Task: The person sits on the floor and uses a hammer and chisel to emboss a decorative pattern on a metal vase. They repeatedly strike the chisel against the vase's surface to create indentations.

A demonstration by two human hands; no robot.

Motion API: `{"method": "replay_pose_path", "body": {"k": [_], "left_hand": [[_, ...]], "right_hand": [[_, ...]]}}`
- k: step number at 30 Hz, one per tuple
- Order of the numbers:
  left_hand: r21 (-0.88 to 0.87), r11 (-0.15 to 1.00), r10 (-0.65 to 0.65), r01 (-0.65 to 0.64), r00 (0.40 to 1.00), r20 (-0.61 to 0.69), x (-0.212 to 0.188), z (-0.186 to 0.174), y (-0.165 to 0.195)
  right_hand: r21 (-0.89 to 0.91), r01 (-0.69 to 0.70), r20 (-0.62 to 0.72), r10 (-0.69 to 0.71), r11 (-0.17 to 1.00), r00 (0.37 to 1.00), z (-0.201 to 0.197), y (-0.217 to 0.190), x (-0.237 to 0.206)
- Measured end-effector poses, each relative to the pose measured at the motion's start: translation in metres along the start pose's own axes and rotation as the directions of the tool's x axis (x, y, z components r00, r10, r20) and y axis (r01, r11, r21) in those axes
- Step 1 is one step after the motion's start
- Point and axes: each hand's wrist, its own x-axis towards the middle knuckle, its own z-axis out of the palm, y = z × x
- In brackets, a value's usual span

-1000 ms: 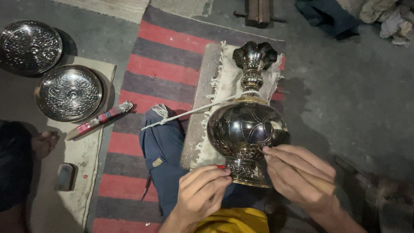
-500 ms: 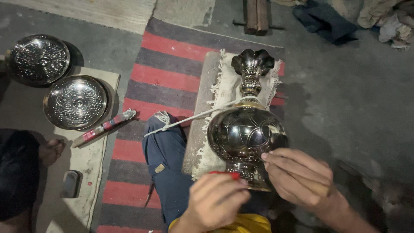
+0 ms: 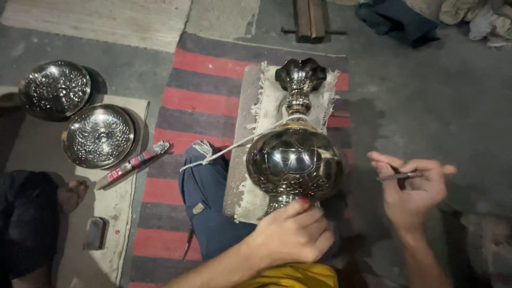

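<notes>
A large shiny metal vase [image 3: 294, 160] with a round belly and a fluted mouth lies on a frayed pale cloth [image 3: 265, 101] over a board, its mouth pointing away from me. A white cord [image 3: 234, 145] runs from its neck toward my blue-trousered leg [image 3: 205, 208]. My left hand [image 3: 290, 234] rests on the vase's base end, fingers curled over it. My right hand [image 3: 413, 186] is off to the right of the vase, apart from it, pinching a thin metal engraving tool [image 3: 410, 174] with a wooden handle.
Two embossed metal bowls [image 3: 98, 135] [image 3: 55, 88] sit at left on a pale mat. A red-patterned stick-like tool [image 3: 133, 164] lies beside them. A red and grey striped rug [image 3: 192, 106] is under me. Another person's foot [image 3: 72, 193] shows at left. Cloth heaps lie at top right.
My right hand has left the vase's base and swung out to the right with the tool. My left hand has shifted onto the base. The view moved slightly.
</notes>
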Motion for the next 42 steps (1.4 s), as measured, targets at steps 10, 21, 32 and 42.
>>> {"method": "replay_pose_path", "body": {"k": [10, 21, 32, 42], "left_hand": [[-0.557, 0.789, -0.564, 0.259, 0.664, -0.490, -0.026, 0.024, -0.010], [-0.362, 0.903, -0.388, 0.233, 0.805, -0.449, -0.015, 0.015, 0.003], [-0.613, 0.750, -0.596, 0.248, 0.656, -0.464, -0.016, -0.020, -0.005], [-0.721, 0.681, -0.425, 0.131, 0.871, -0.244, 0.018, -0.061, -0.022]], "right_hand": [[0.221, -0.289, 0.082, 0.277, 0.931, 0.957, -0.006, 0.048, -0.016], [0.475, -0.532, 0.118, 0.549, 0.701, 0.828, 0.032, 0.085, -0.038], [-0.208, -0.175, 0.128, 0.204, 0.962, 0.971, 0.021, -0.036, -0.010], [-0.103, 0.641, 0.684, -0.413, 0.761, 0.601, 0.052, -0.130, 0.022]]}}
